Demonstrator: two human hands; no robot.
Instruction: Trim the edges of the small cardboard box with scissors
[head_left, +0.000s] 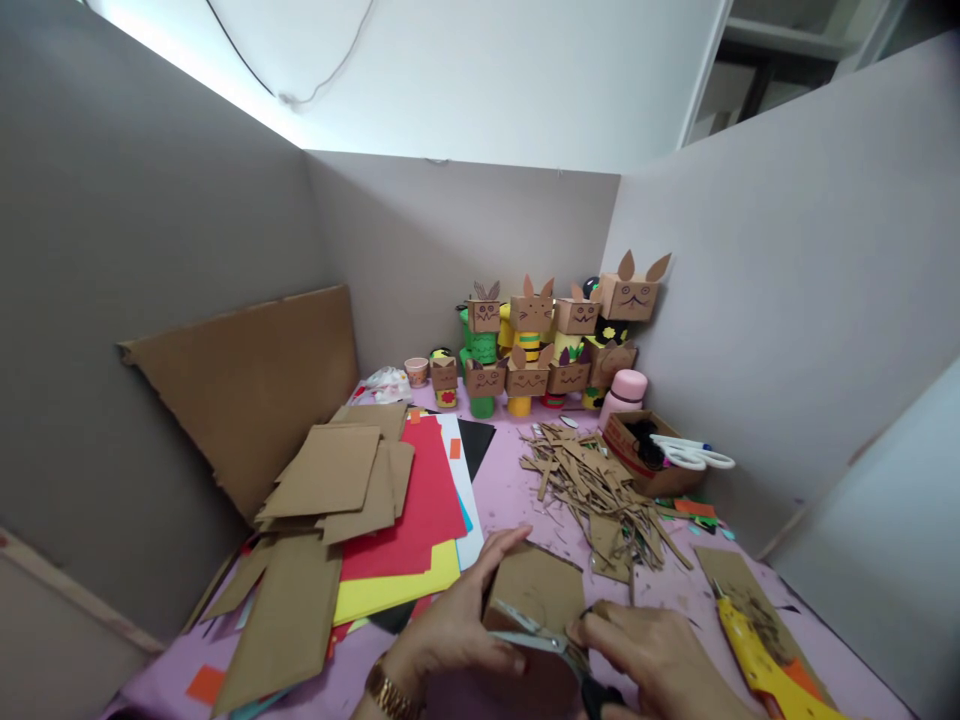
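The cardboard piece [538, 582] is at the lower centre of the frame, above the bench [501, 480]. The left hand [459, 622] has its fingers and thumb gripping its left side. At the lower right of centre, the right hand [646, 648] grips the dark handles of the scissors [556, 643], whose blades stand apart and point left across the cardboard. Cardboard scraps [589, 475] lie heaped right of centre; flat cardboard sheets [330, 470] are stacked at left, partly over red paper [435, 485].

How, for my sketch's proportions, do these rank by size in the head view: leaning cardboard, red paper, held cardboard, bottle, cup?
1. Leaning cardboard
2. Red paper, held cardboard: unsure, the latter nearer and partly covered
3. Bottle
4. Cup
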